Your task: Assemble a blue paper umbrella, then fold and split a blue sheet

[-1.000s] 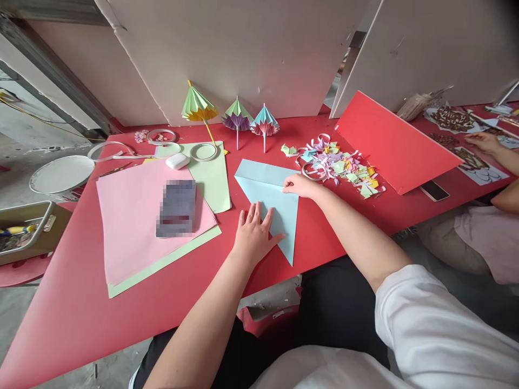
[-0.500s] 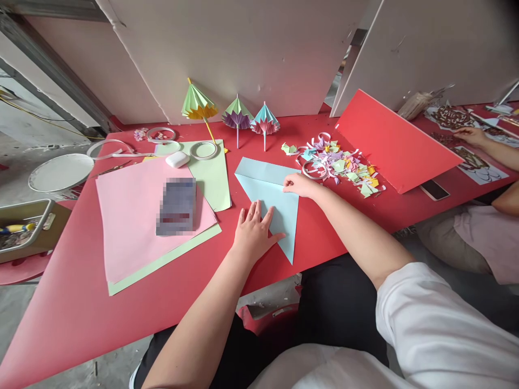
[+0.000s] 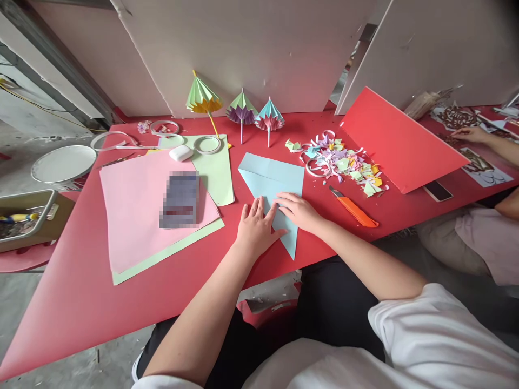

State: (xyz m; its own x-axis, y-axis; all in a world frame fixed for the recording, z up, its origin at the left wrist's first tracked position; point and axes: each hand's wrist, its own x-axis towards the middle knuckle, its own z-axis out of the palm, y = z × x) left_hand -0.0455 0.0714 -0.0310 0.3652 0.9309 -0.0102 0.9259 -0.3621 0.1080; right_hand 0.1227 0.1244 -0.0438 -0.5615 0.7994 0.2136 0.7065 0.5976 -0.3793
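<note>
A sheet of light blue paper, folded along a diagonal, lies on the red table in front of me. Its pointed end faces me, and a flat strip extends past the fold at the far side. My left hand rests on the paper's left part, fingers spread. Beside it, my right hand lies on the paper with fingers stretched out, its fingertips close to the left hand's. An orange utility knife with its blade showing lies to the right of my right hand.
Pink paper and green sheets lie left, with a blurred dark object and a white case on top. Paper umbrellas stand at the back. Paper scraps and a red board are right. A co-worker's hand is far right.
My right hand has moved from the fold's right end down toward my left hand, its fingers opening out flat. The orange utility knife, formerly hidden by my right forearm, now shows.
</note>
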